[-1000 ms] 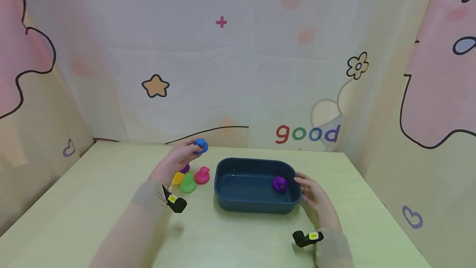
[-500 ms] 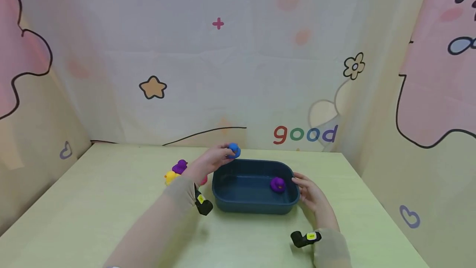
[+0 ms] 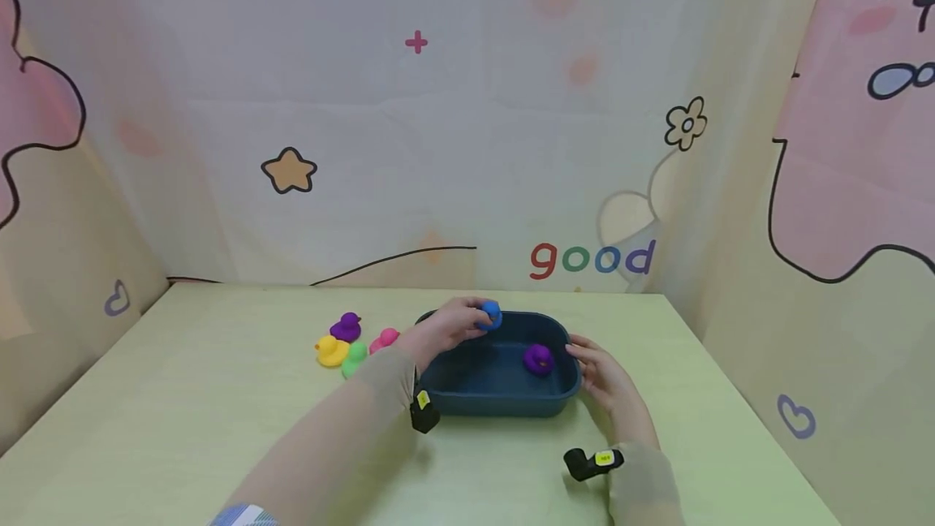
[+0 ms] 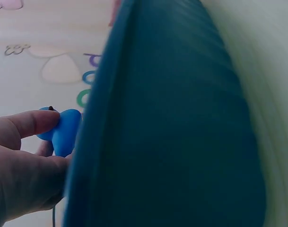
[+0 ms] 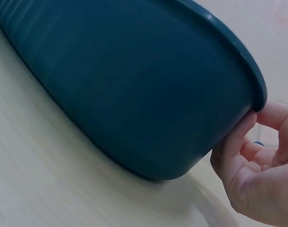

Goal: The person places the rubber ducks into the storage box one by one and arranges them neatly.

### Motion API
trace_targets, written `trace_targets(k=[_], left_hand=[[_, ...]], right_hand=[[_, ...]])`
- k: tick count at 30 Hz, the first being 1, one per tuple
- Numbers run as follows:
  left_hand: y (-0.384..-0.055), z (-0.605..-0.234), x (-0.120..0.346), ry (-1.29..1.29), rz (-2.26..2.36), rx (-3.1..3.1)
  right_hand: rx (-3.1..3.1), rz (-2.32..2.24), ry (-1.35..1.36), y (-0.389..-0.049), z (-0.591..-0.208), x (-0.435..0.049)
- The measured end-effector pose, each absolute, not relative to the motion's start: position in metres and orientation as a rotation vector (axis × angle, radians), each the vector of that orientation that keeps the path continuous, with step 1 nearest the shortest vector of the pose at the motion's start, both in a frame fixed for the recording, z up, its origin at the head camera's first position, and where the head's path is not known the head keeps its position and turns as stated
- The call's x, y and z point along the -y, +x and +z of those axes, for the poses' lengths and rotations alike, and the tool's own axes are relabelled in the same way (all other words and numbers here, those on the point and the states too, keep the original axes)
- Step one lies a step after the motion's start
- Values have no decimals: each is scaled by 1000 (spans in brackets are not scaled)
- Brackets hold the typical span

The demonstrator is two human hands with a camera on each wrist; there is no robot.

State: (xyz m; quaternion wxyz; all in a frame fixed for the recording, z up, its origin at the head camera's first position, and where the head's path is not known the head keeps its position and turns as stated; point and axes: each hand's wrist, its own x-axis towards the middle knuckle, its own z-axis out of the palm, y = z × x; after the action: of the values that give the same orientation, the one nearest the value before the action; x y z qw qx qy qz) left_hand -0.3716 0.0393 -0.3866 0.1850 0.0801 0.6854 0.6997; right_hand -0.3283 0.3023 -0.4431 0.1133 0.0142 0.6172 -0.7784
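Note:
My left hand [image 3: 451, 325] pinches a blue rubber duck [image 3: 491, 316] between thumb and fingers, over the left part of a dark blue plastic tub [image 3: 504, 406]. In the left wrist view the tub's wall fills the middle, and the blue duck [image 4: 67, 132] shows beyond its rim. A purple rubber duck [image 3: 538, 360] sits inside the tub near the right end. There my right hand [image 3: 605, 376] holds the rim; the right wrist view has its fingers [image 5: 236, 139] against the outer wall, just under the lip.
Left of the tub, a purple duck [image 3: 346, 327], a yellow duck [image 3: 332, 351], a green duck [image 3: 355, 360] and a pink duck [image 3: 384, 339] stand close together on the pale table [image 3: 183, 396]. My left sleeve [image 3: 329, 428] partly covers the group. A printed cloth [image 3: 365, 144] hangs behind.
My left hand has carried the blue duck rightward from above the duck group to over the tub, and slightly lower. The right hand still holds the tub's right end.

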Motion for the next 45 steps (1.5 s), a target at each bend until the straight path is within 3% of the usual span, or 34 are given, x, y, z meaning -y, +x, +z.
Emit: trace_targets(k=[11,17,21,25,32,45], left_hand=[[-466,-493,-71,300,1883,-1944],[-438,-478,-76,302,1795,-2051],[-463,-507,-79,339,1761,-2080],[-451,-502,-79,330,1716,-2140],[-370,-419,-79,221,1547,-2315],[-358,-420,-82,289,1443,-2436]], right_hand=[[-1791,-2296,44,-328,-441,-299],[-1776,-2300,49,-327,-439,-298],[-1759,-2298,40,-328,-439,-298],[-1753,-2296,32,-329,-439,-298],[-1757,-2298,35,-328,-439,-298],[-1758,-2301,56,-327,-439,-301]])
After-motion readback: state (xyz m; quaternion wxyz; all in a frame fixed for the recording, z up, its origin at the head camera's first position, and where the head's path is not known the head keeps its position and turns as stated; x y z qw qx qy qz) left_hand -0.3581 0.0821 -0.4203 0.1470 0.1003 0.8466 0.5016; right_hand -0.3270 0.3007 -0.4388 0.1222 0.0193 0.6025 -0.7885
